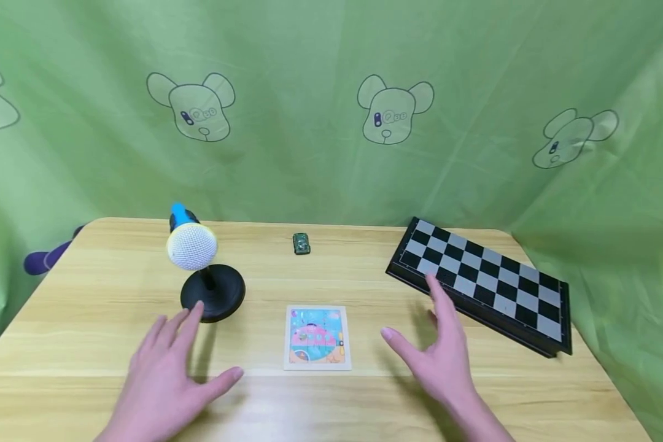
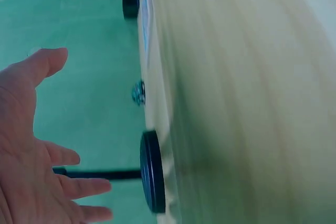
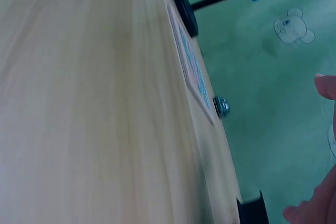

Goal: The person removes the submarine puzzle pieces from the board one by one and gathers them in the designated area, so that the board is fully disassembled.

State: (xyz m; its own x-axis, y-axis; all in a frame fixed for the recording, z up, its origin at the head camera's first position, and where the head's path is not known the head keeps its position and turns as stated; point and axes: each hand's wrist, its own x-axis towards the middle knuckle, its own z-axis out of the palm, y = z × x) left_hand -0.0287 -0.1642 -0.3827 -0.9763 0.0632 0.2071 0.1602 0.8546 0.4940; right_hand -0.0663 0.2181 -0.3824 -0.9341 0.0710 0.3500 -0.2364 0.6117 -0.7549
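My left hand point(image 1: 162, 374) hovers over the table's left front with fingers spread, its fingertips near the round black base of a toy microphone on a stand point(image 1: 192, 247). Across from it, my right hand point(image 1: 442, 356) is held in the air with straight fingers and holds nothing. Its index fingertip overlaps the near edge of a black-and-white chessboard case point(image 1: 486, 279) in the head view; whether they touch I cannot tell. Between the hands lies a flat square picture puzzle point(image 1: 317, 337) with a white frame and a pink and blue picture. Behind it sits a small dark green toy car point(image 1: 301, 244).
The wooden table point(image 1: 331, 405) ends at a green curtain point(image 1: 298, 166) printed with bear heads. A purple object point(image 1: 46, 261) shows beyond the table's left edge. The chessboard case lies slanted at the right side.
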